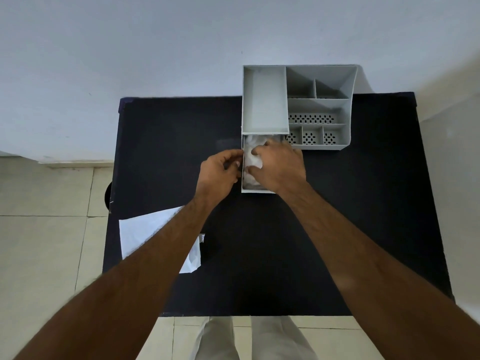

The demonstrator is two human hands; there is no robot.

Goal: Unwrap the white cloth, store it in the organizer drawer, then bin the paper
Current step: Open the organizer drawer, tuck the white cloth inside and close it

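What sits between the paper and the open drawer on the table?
In the head view, only bare black table and the person's left forearm crossing above it; nothing else lies between the paper and the drawer.

From where I watch, my right hand (279, 165) covers most of the white cloth (250, 155) in the pulled-out drawer (257, 190), so I cannot tell how the cloth lies under the palm, and the right fingertips are buried in its folds. My left hand (219, 172) sits at the drawer's left wall with its fingers curled inward, perhaps gripping that wall, though the contact is hidden. My left forearm crosses the paper (145, 233) and hides its middle, and both arms are cut off by the bottom edge.
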